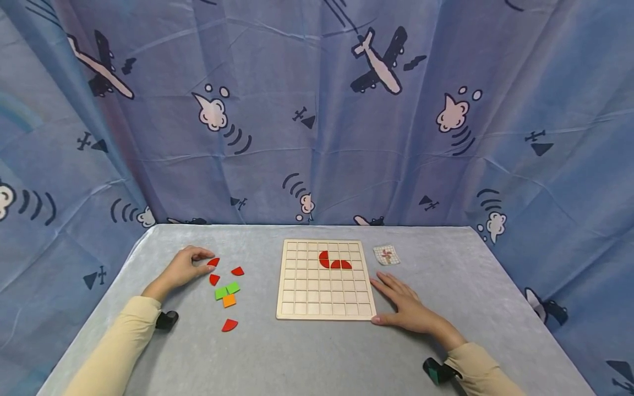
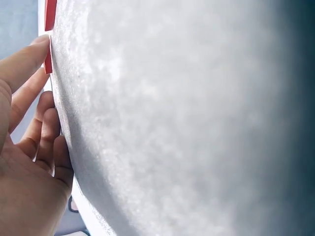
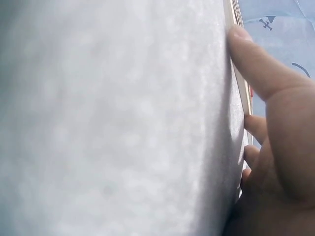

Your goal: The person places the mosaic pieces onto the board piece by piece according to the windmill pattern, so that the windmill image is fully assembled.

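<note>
At the left of the table my left hand [image 1: 180, 268] pinches a red quarter-circle tile [image 1: 214, 262] between thumb and index finger. In the left wrist view, the thumb [image 2: 40, 43] covers part of that tile [image 2: 48, 64]. My right hand [image 1: 406, 305] rests beside the wooden grid board [image 1: 317, 308], its thumb at the near right corner and its fingertips along the right edge. Several red quarter-circle tiles [image 1: 335, 264] lie in the board's upper squares. In the right wrist view the thumb [image 3: 246, 42] touches the board's edge [image 3: 241, 81].
Near the left hand lie loose red tiles [image 1: 214, 280] [image 1: 238, 271], two green squares [image 1: 220, 293] and an orange square [image 1: 229, 300]. Another red tile [image 1: 230, 325] sits closer to the front. A small patterned card [image 1: 386, 255] lies right of the board. A blue curtain [image 1: 317, 165] hangs behind.
</note>
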`<state>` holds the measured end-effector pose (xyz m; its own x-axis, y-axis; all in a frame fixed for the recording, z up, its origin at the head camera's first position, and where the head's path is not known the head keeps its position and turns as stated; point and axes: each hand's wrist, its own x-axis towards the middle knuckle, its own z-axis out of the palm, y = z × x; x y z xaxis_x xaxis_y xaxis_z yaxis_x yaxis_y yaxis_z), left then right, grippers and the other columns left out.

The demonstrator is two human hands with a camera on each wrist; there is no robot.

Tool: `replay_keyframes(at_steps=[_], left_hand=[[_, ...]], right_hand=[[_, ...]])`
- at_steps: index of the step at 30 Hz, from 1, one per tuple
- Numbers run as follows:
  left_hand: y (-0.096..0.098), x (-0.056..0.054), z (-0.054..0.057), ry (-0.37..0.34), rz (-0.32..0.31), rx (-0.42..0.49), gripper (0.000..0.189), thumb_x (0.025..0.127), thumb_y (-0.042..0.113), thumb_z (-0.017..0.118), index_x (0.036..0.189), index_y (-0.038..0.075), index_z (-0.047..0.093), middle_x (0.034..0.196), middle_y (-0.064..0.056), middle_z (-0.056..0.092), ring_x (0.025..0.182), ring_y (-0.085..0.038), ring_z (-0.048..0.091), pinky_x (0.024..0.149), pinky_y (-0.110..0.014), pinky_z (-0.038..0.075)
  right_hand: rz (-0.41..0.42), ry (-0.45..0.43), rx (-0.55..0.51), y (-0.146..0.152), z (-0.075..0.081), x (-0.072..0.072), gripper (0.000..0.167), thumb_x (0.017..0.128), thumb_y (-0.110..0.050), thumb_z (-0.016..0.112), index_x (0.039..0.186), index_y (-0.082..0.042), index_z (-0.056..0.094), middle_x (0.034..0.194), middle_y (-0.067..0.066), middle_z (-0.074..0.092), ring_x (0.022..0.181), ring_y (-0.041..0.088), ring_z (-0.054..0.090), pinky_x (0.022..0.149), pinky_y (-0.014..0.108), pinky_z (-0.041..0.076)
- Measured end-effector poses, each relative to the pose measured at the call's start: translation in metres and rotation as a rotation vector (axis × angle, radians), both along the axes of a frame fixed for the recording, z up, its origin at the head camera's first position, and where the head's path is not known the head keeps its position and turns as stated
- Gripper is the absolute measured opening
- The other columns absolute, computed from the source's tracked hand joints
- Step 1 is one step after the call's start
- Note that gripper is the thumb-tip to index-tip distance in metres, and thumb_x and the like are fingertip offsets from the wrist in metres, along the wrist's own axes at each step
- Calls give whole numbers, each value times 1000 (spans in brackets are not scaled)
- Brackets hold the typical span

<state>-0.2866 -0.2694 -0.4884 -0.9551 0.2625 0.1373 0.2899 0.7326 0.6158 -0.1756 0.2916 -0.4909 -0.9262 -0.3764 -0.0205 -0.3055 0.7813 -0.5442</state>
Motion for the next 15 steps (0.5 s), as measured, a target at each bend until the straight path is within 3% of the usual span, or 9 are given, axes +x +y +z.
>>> replay_keyframes(at_steps=[15], left_hand=[[2,-1,0,17,10,-8,31,86,17,77,112,2,71,110,-19,66,99,-30,59,87,-41,45]], right_hand=[[-4,-1,4,0,1,1,93,78,-50,78,153,-14,37,163,18,24,149,47,16,109,74,14]])
